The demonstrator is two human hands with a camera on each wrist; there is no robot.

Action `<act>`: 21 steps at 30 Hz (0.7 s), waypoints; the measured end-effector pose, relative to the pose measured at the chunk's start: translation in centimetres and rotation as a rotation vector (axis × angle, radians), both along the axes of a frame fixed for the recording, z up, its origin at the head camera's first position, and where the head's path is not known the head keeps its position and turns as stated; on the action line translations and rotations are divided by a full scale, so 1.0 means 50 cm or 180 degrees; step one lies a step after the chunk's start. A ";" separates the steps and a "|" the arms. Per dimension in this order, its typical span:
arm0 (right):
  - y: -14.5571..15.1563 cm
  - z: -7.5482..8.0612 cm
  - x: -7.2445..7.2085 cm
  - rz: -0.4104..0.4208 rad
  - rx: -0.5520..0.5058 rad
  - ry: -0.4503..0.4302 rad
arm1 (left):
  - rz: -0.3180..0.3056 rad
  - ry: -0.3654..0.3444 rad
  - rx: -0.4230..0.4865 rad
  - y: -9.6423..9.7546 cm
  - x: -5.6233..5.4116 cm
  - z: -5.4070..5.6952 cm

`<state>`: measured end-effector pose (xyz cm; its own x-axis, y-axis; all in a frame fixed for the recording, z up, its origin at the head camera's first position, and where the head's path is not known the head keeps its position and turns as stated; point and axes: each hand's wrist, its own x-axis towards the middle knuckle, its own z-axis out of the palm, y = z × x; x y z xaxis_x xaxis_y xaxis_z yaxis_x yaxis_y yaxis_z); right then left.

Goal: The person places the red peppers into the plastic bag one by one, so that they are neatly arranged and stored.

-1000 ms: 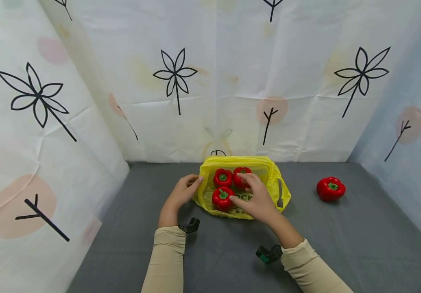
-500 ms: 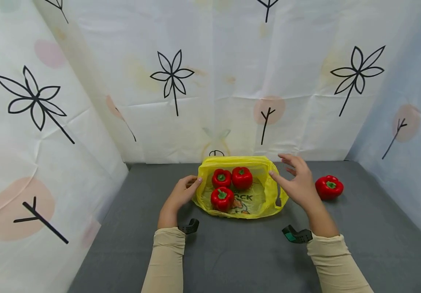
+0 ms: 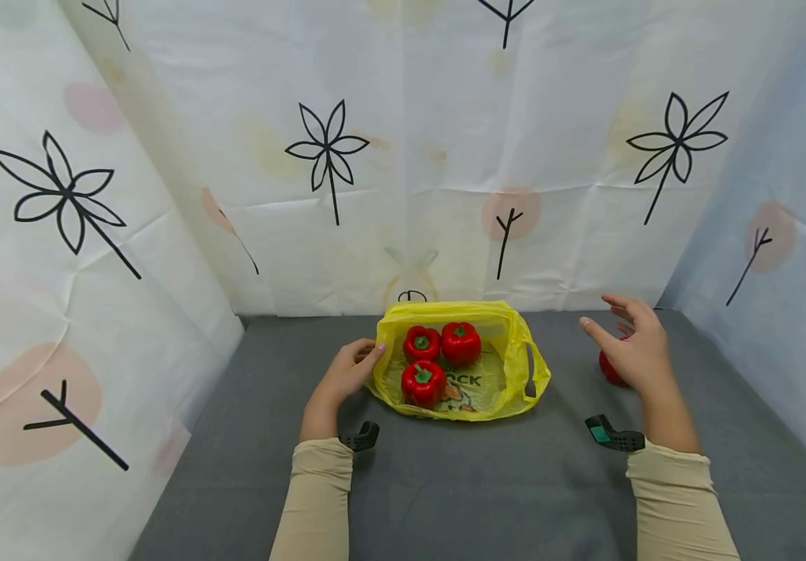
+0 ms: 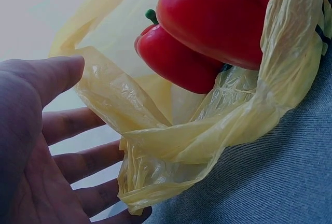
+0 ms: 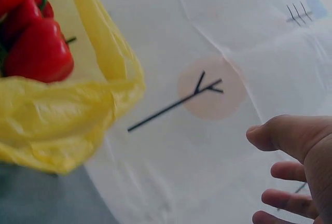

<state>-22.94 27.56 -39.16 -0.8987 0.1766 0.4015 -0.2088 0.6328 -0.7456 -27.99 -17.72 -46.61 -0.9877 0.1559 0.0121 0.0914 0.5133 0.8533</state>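
Observation:
A yellow plastic bag (image 3: 497, 312) lies on the table with its mouth spread toward me. Inside sit three red bell peppers with green stems: a front one (image 3: 424, 383), a back left one (image 3: 421, 343) and a back right one (image 3: 461, 344). My left hand (image 3: 343, 382) holds the bag's left rim, thumb at the edge and fingers behind the plastic in the left wrist view. Well right of the bag, my right hand (image 3: 637, 351) hovers with fingers spread and holds nothing. Partly hidden behind it is another bell pepper (image 3: 611, 370).
A dark grey cloth (image 3: 473, 483) covers the table. White fabric walls (image 3: 445, 234) with printed flowers and twigs rise at the back and both sides. The bag's right handle loop (image 3: 539, 366) sticks out on that side.
My right hand has moved from over the peppers in the bag rightward, out to the lone bell pepper. The left hand has stayed at the bag's left rim.

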 end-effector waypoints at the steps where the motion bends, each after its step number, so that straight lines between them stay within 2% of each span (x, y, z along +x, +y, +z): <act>1: 0.009 -0.002 0.000 -0.0042 -0.0010 -0.0044 | -0.0002 0.0000 0.0007 0.000 0.000 0.000; 5: 0.043 -0.014 -0.001 -0.0180 -0.0015 -0.0210 | 0.0015 -0.0017 0.0025 0.002 0.002 0.001; 13: 0.087 -0.045 -0.008 -0.0337 0.0272 -0.0712 | 0.0012 -0.0001 0.0044 0.002 0.002 -0.003; 21: 0.115 -0.080 -0.021 -0.0414 0.0372 -0.0999 | -0.0004 -0.0018 0.0027 0.001 0.000 -0.001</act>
<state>-24.00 33.28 -43.14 -0.9544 0.2668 0.1338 0.1068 0.7239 -0.6816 -27.97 -17.68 -46.64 -0.9876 0.1570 0.0079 0.0872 0.5059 0.8582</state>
